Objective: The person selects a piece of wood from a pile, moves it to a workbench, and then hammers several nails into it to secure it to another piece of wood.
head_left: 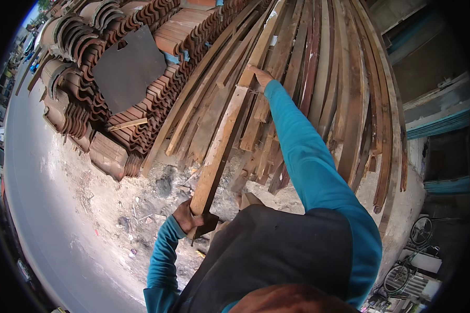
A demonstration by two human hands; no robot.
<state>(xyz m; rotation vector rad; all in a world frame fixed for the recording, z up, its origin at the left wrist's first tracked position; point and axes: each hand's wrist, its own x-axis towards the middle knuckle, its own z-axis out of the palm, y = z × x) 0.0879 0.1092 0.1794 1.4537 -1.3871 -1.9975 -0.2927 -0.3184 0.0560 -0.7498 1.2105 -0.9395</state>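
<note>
A long wooden beam (222, 141) with a pale, worn upper face slants from near my body up over a pile of timber. Close to its near end, my left hand (186, 217) is wrapped round the beam, fingers partly hidden beneath it. Farther along, my right arm stretches out and my right hand (261, 77) grips the beam's right side. Below the beam lie many loose wooden planks (344, 88), fanned out toward me. Something dark and angular shows at the beam's near end, by my left hand; I cannot tell what it is.
Stacked clay roof tiles (156, 99) stand at the left, with a dark flat sheet (128, 70) on top. A paved road (42, 172) runs along the far left. Rubble-strewn ground (125, 208) lies before me. A bicycle (410, 255) stands at the lower right.
</note>
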